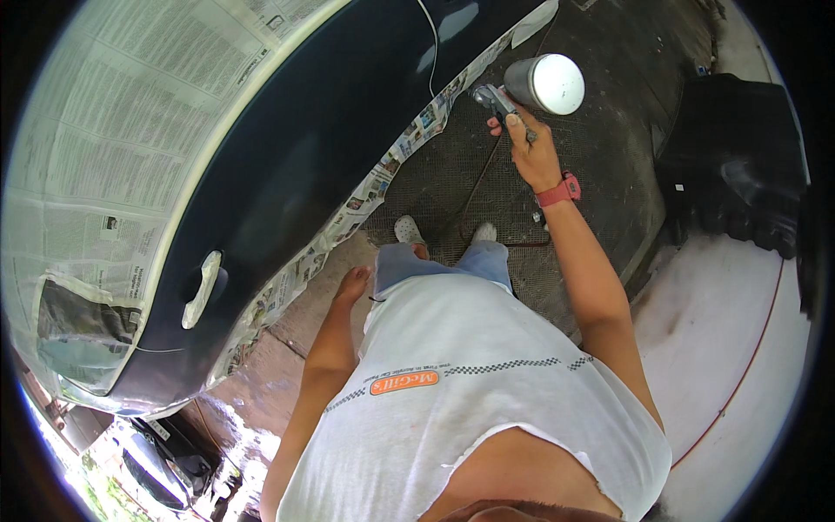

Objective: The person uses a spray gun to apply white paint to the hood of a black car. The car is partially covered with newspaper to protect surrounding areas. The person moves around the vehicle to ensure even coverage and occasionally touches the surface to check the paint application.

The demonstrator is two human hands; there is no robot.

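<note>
My right hand (532, 143) is wrapped round the grip of a paint spray gun (497, 101), held out ahead with its nozzle end toward the car. A metal paint cup with a white lid (557, 84) sits at the gun. The gun's tip is apart from the dark, glossy car panel (287, 130) on the left. My left hand (352, 284) hangs low by my left thigh, near the panel's lower edge; its fingers are mostly hidden. A masked door handle (202, 289) sits on the panel.
Newspaper masking (130, 113) covers the car's upper part, and a printed paper strip (374, 184) runs along the panel's lower edge. A thin pale wire (434, 52) crosses the panel. A hose (481, 178) lies on the dark floor. At right stands a black moulded part (735, 157).
</note>
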